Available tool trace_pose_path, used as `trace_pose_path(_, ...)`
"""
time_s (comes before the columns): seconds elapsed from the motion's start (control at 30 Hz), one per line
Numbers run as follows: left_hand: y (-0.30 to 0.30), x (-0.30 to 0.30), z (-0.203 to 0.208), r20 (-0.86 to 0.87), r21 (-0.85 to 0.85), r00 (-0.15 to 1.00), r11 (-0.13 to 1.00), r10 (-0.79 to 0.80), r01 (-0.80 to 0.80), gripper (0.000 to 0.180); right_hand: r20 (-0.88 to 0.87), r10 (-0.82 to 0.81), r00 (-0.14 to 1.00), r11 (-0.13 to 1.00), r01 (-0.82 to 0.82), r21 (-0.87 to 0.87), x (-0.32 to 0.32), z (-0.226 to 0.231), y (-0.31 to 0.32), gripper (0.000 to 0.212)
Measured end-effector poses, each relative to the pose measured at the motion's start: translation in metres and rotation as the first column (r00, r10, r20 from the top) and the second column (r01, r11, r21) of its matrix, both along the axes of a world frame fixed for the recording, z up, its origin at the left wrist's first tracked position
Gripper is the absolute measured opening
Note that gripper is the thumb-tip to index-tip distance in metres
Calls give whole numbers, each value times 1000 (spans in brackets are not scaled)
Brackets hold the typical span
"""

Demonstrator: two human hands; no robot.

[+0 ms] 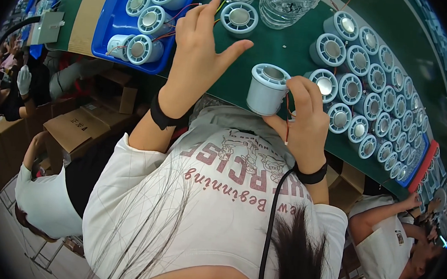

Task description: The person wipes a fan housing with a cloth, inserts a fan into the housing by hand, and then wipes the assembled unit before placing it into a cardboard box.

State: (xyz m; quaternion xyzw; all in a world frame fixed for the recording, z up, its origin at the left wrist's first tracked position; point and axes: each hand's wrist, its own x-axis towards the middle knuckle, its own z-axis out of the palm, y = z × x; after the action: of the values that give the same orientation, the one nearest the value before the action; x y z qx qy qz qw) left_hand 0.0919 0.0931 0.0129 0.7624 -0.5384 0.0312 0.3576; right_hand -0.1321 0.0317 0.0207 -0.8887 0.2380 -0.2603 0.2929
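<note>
1. Pale blue cylinder (265, 96), head view: at the near edge of the bench (228, 82), between the two hands, metal disc and slotted rim uppermost. Cannot tell whether its base rests on the bench or is lifted.
2. Right hand (309, 120): fingers bent in close on the cylinder's right side, at the rim, thumb low by the base; cylinder held. Thin red lead (288, 116) hangs beside the thumb.
3. Left hand (202, 48): fingers spread, thumb well out, nothing gripped. Lone cylinder (239, 19) just right of the fingertips; contact with its wires unclear.
4. Around: blue tray (105, 17) with like parts, far left; clear cups (286, 8), far; packed cylinders (372, 105), right.
5. Risks, my judgement: a one-sided grip this near the edge could let the part slip off. Lead may be pinched or tugged under the thumb. Black cord (267, 237) by the right wrist could snag; a careless left-hand sweep could knock the lone cylinder into the cups.
</note>
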Motion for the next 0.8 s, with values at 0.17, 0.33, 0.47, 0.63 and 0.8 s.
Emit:
trace_pose_path(0.17,-21,-4,-16,171,84,977,986,130,-146,68,-142,-268,953,963,260,-72,31,-14,14,63)
trace_pose_path(0.33,-6,14,-1,-213,159,974,986,81,-47,66,-214,-239,947,969,247,15,37,-7,14,56)
trace_pose_path(0.47,20,23,17,-761,-145,626,985,-172,94,67,-176,-235,956,972,233,-35,31,-11,17,50)
trace_pose_path(0.63,33,18,28,-821,-442,337,887,-460,134,73,-175,-237,956,972,230,-55,34,-21,16,44)
trace_pose_path(0.8,37,23,25,-797,-604,-118,788,-592,120,91,-231,-147,962,989,141,-44,38,-2,17,49)
